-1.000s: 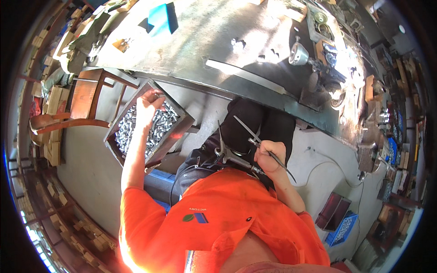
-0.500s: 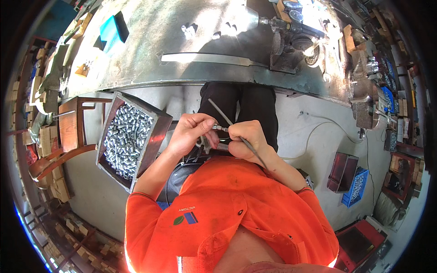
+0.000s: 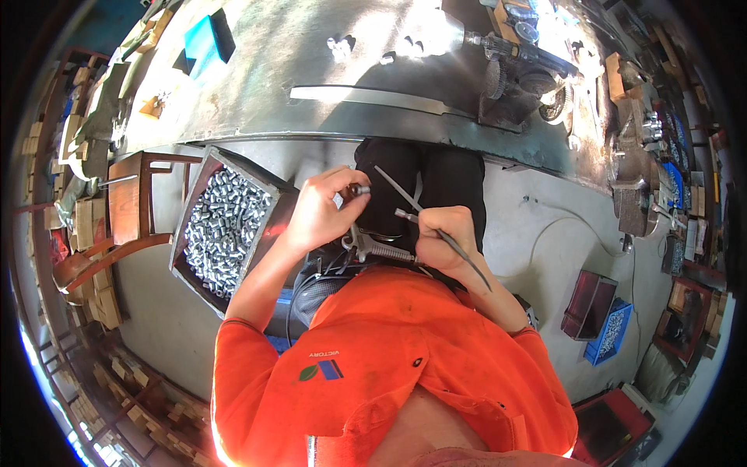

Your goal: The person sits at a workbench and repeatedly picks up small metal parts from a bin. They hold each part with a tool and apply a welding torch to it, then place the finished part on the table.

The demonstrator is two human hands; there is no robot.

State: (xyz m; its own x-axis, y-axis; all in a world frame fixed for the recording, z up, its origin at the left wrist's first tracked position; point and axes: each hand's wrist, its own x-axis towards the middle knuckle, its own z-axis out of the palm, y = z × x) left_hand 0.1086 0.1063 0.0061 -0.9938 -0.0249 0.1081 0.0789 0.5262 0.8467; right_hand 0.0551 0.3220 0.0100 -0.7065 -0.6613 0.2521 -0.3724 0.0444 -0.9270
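Observation:
My left hand (image 3: pixel 325 208) pinches a small shiny metal sleeve (image 3: pixel 360 189) between thumb and fingers, over my lap. My right hand (image 3: pixel 445 236) is closed round a slim grey file-like rod (image 3: pixel 398 187), which slants across the fist and sticks out at both ends. A short metal piece with a knurled-looking tip (image 3: pixel 404 215) also pokes from the right fist toward the left hand. The two hands are apart. Below them, near my waist, lies a metal tool with a coiled or threaded shaft (image 3: pixel 385 250), partly hidden by the right hand.
A deep box (image 3: pixel 271 226) of small metal sleeves (image 3: pixel 226 226) stands left of my left arm. Ahead runs the workbench (image 3: pixel 264 124), bearing a flat metal bar (image 3: pixel 366 98) and a geared machine (image 3: pixel 521 78). A wooden chair (image 3: pixel 128 198) is at left; a blue crate (image 3: pixel 608 331) sits at right.
My hands have drawn apart: the left went up with the metal sleeve, off the tip in the right hand. The whole view has shifted slightly.

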